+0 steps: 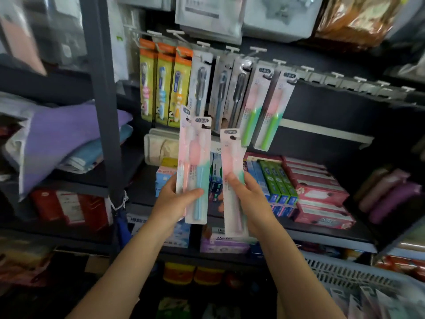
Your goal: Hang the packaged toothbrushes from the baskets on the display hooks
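Shop shelving (326,237) behind, dim. Left hand (174,201) fingers curled round two overlapping toothbrush packs (198,171), upright. Right hand (249,201) grips one pack (231,157), tilted. Above: hooks (279,62) with hung toothbrushes (256,104). White basket (340,272) lower right.

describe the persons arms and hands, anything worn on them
Both forearms are bare right down to the frame's bottom edge: no sleeves show. The left hand and right hand wear no gloves, and no watch, bracelet or ring is visible. Nails look short and unpainted, though blur makes that uncertain.
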### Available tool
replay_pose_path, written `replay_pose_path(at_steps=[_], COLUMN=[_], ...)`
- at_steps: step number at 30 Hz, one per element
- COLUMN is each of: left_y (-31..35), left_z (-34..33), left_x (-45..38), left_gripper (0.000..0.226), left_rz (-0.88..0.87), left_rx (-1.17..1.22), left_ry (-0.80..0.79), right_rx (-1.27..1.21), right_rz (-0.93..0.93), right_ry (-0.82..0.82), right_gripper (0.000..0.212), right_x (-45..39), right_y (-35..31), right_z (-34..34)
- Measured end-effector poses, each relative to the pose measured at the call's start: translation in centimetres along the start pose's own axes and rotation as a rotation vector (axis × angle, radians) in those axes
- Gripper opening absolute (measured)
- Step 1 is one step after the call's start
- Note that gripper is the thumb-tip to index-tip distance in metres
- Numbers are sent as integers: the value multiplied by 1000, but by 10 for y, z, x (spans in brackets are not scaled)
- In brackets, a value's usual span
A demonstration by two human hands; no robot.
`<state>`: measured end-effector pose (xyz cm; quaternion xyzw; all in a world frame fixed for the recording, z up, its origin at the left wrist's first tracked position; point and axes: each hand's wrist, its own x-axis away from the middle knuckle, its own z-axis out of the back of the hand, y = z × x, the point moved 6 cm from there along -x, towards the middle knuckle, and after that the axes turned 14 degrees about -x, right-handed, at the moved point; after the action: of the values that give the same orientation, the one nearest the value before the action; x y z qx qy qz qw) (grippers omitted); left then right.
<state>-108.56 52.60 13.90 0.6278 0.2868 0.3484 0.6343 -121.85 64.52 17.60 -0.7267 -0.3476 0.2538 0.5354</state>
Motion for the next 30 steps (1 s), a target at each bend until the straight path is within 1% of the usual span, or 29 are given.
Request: replay_pose_path(at_steps=[2, 6, 10, 15, 22, 26, 30], left_y=[13, 43, 70, 92, 110, 112, 111], left_z=[-1, -11, -20, -34, -51, -58, -63], left_x=[-7, -20, -31, -37, -46, -50, -54], left_gripper=[43, 46, 41, 38, 38, 40, 39], left_rz=[-29, -102, -182, -203, -244, -243, -234], left_rx=[8, 21, 21, 44, -4, -22, -21], left_ry=[-8, -21, 22, 76, 90, 96, 101], right_rx=[38, 9, 28, 78, 108, 160, 144], right_rz=[14, 51, 204, 282, 331, 345, 329], right_ry=[38, 75, 18, 5, 82, 96, 88], right_gripper=[24, 28, 19, 19, 18, 28, 33], right_x=[-6, -22, -29, -42, -71, -82, -85], right_y=[-10, -43, -79, -103, -121, -127, -121], right_z=[0, 7, 8, 14, 32, 33, 32])
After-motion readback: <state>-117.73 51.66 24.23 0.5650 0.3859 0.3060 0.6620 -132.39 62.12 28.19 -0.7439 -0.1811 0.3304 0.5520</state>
